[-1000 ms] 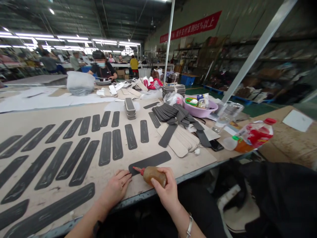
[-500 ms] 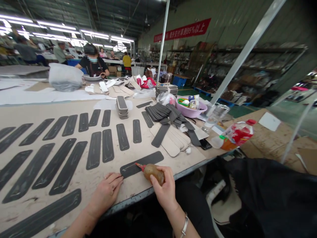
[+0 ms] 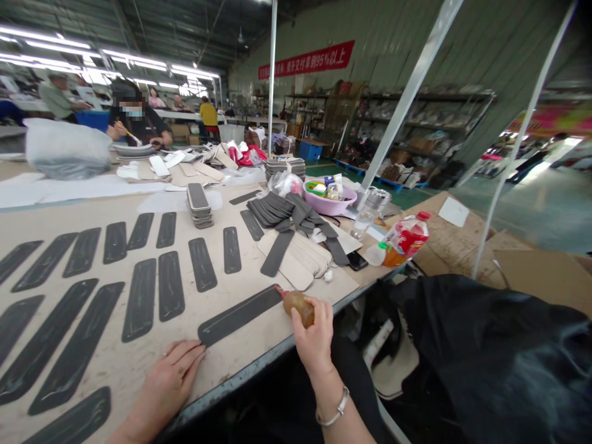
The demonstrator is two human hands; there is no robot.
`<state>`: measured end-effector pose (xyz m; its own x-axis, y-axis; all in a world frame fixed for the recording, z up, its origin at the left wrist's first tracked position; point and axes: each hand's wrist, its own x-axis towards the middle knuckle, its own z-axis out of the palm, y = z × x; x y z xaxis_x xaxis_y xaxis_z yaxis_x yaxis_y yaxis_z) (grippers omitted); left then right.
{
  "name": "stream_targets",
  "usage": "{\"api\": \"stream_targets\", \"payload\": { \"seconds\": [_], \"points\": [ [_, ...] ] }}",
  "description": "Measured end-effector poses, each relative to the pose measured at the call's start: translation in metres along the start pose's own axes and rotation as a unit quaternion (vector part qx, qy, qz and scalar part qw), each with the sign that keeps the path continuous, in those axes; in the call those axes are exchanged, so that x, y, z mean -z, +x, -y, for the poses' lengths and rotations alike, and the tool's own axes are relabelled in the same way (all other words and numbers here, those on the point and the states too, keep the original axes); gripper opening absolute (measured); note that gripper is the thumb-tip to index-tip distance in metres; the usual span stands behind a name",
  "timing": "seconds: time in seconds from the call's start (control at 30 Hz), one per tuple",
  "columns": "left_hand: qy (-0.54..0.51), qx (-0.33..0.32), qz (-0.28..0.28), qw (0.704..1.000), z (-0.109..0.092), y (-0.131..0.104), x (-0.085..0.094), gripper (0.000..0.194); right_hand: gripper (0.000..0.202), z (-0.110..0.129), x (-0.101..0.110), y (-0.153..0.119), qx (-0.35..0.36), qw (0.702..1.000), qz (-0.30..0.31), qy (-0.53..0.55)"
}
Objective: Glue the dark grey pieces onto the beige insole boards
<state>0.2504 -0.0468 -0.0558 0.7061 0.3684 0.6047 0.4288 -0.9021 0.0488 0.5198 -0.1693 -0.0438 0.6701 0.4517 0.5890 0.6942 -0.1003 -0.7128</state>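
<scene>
In my right hand [image 3: 313, 330] is a brownish squeeze bottle of glue [image 3: 300, 308], its red nozzle at the far right end of a dark grey strip [image 3: 240, 314]. A thin wet line runs along that strip's upper edge. My left hand [image 3: 173, 376] lies flat on the table with its fingertips at the strip's near left end. Several more dark strips [image 3: 171, 285] with shiny streaks on them lie in rows to the left.
Beyond the strip are a pile of dark strips [image 3: 271, 211], a fan of pale pieces [image 3: 309, 258] and a stack of pieces [image 3: 200, 206]. Farther right stand a lilac basin [image 3: 329, 203], a phone [image 3: 357, 261] and a red-labelled bottle [image 3: 407, 239]. Across the table a masked person [image 3: 136, 120] works.
The glue bottle's nozzle has moved from the strip's left half to its far right end, lengthening the wet line. My left hand stays by the near end. The view has swung right.
</scene>
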Motion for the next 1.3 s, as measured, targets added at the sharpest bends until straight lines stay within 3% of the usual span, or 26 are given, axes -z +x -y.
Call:
{"api": "stream_targets", "payload": {
  "seconds": [0.17, 0.33, 0.53, 0.8, 0.9, 1.3],
  "points": [
    [-0.006, 0.016, 0.006, 1.0, -0.005, 0.0, 0.002, 0.028, 0.024, 0.009, 0.001, -0.009, 0.003, 0.997, 0.023, 0.077],
    [-0.014, 0.031, 0.021, 0.999, -0.009, -0.003, 0.002, 0.027, 0.026, 0.034, -0.011, -0.032, -0.07, 0.964, 0.145, 0.211],
    [-0.013, 0.041, 0.047, 0.998, -0.01, -0.004, 0.002, 0.027, 0.022, 0.057, -0.023, -0.041, -0.027, 0.958, 0.187, 0.217],
    [-0.029, 0.051, 0.059, 0.997, -0.012, 0.0, 0.005, 0.027, 0.022, 0.056, -0.013, -0.045, -0.024, 0.955, 0.219, 0.199],
    [-0.019, 0.042, 0.049, 0.998, -0.012, 0.003, 0.006, 0.027, 0.022, 0.05, -0.005, -0.043, -0.027, 0.962, 0.208, 0.173],
    [-0.013, 0.018, 0.015, 1.0, -0.007, 0.005, 0.005, 0.024, 0.017, 0.003, 0.018, -0.004, -0.033, 0.998, 0.043, 0.028]
  ]
}}
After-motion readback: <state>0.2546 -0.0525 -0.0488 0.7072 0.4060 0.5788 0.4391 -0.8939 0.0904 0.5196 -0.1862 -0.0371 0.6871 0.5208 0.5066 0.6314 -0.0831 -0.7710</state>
